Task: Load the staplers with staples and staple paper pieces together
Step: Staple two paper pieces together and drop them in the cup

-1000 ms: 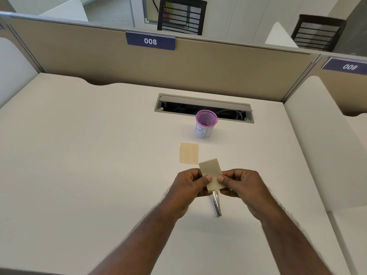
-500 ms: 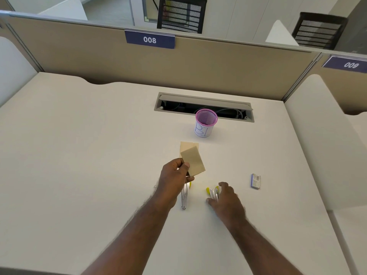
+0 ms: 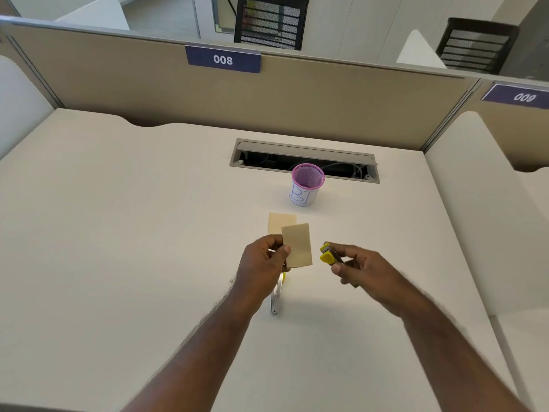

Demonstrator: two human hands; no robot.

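Note:
My left hand (image 3: 264, 263) pinches a tan paper piece (image 3: 298, 245) by its left edge and holds it upright above the desk. To its right, my right hand (image 3: 361, 267) grips a small stapler with yellow ends (image 3: 329, 254), lifted off the desk, its yellow mouth pointing toward the paper's right edge with a small gap between them. A second stapler (image 3: 276, 295), metal with a yellow tip, lies on the desk, partly hidden under my left hand. Another tan paper piece (image 3: 277, 221) lies flat on the desk behind the held one.
A pink mesh cup (image 3: 306, 185) with a white label stands behind the papers. Behind it is an open cable slot (image 3: 303, 160) in the desk. A beige partition (image 3: 267, 96) closes the far edge, and a white divider (image 3: 475, 203) runs along the right side.
My right hand has picked the yellow stapler up off the desk and raised it beside the paper. My left hand has turned the paper more upright. The staple box is no longer in sight.

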